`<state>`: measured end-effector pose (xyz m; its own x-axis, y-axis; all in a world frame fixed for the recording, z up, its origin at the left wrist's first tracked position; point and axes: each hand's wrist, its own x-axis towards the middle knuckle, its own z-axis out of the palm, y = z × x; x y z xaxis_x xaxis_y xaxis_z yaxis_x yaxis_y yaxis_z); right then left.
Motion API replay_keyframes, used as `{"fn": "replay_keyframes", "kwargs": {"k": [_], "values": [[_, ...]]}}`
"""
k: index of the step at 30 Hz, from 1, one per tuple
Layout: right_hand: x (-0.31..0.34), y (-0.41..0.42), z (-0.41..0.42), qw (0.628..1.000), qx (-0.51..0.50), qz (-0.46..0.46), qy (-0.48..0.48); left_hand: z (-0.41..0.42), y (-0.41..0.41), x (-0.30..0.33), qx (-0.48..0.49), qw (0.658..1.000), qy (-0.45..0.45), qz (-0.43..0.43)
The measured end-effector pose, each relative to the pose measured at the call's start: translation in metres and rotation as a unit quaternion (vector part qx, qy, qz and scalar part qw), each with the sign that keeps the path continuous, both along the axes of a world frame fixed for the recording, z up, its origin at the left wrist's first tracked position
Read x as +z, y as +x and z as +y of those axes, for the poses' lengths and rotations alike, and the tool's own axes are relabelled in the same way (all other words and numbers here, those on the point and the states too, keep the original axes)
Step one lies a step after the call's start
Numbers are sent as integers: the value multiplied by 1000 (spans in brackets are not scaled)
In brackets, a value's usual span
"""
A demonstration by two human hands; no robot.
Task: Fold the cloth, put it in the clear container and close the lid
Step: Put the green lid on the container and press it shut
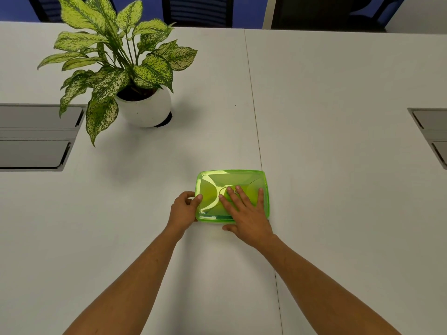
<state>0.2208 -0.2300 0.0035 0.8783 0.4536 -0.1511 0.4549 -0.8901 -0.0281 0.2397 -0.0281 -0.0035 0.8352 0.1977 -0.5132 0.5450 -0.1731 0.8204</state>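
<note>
A rectangular container with a translucent green lid lies flat on the white table in front of me. The lid sits on top of it. My left hand grips the container's left edge, fingers curled around the rim. My right hand lies flat on the lid with fingers spread, thumb down at the near edge. Through the lid I see only green shapes; I cannot make out the cloth.
A potted plant with speckled leaves stands at the back left. Grey cable hatches are set into the table at the left and right edges. A seam runs down the tabletop. Dark chairs stand beyond the far edge.
</note>
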Motion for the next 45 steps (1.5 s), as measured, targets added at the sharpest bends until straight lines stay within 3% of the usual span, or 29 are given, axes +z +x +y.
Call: {"fn": "replay_keyframes", "kwargs": {"k": [12, 17, 21, 24, 29, 33, 40, 45], "values": [[-8, -3, -1, 999, 12, -3, -31, -5, -1, 1, -11, 998, 52, -15], [-7, 0, -8, 996, -8, 38, 83, -9, 1, 1, -61, 985, 143, -77], [-3, 0, -16, 966, -166, -6, 201, -16, 5, -3, -125, 963, 224, -84], [-7, 4, -16, 920, -312, 9, 237, -19, 7, -8, -142, 954, 249, -83], [-7, 15, -12, 841, -448, 20, 302, -24, 10, -11, -116, 957, 244, -100], [-10, 21, -20, 801, -483, 76, 344, -25, 14, -12, -91, 969, 211, -94], [-16, 24, -23, 805, -488, 63, 332, -33, 10, -16, -84, 966, 223, -104], [-17, 23, -27, 793, -474, 50, 379, -36, 8, -19, -80, 963, 231, -111]]}}
